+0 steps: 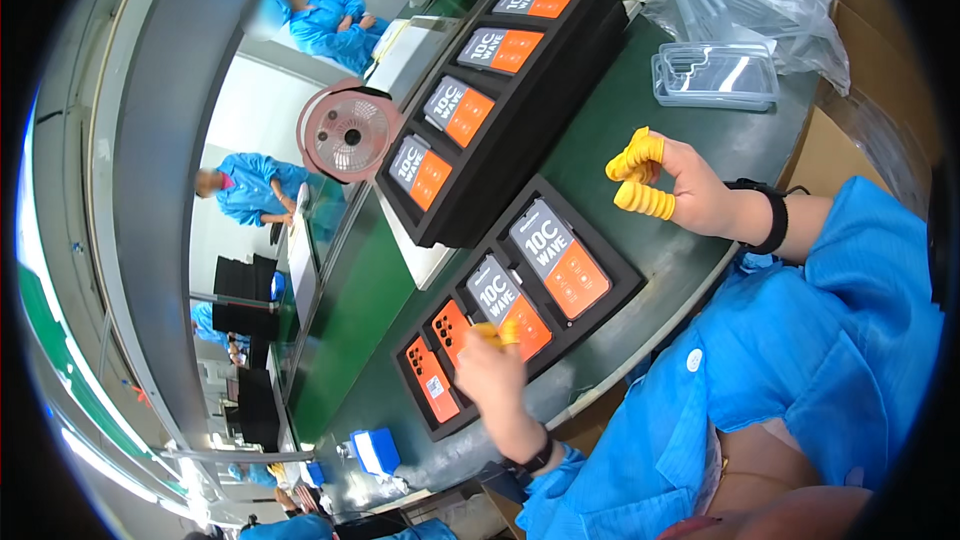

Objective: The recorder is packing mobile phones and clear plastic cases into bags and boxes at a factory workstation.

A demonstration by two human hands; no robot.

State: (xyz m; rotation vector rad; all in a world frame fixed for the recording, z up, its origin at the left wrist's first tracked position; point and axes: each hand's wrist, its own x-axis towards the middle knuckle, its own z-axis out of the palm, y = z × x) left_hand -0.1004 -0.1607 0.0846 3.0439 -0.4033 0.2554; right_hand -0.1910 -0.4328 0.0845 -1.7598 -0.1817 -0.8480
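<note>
Blue cloth smock (640, 440) lies nearest. Left hand (492, 374), its grip unclear, is over black foam tray (624, 283) with orange rectangular phones (421, 366); right hand (690, 188) curls loosely, seemingly empty. Probably arranging; next needs light pinch.

- A shallow black tray (606, 258) is laid flat and slantwise at the centre of the frame; four phones are held side by side in its recesses.
- The phone at the right end (560, 258) is set face up, its front covered by a grey-and-orange print.
- The second phone from the right (508, 305) is printed alike and partly hidden at its lower left.
- The third phone (450, 328) is turned back up, its orange back and dark camera lenses shown, its lower part hidden.
- The phone at the left end (432, 380), also orange and back up, is marked with a pale label.
</note>
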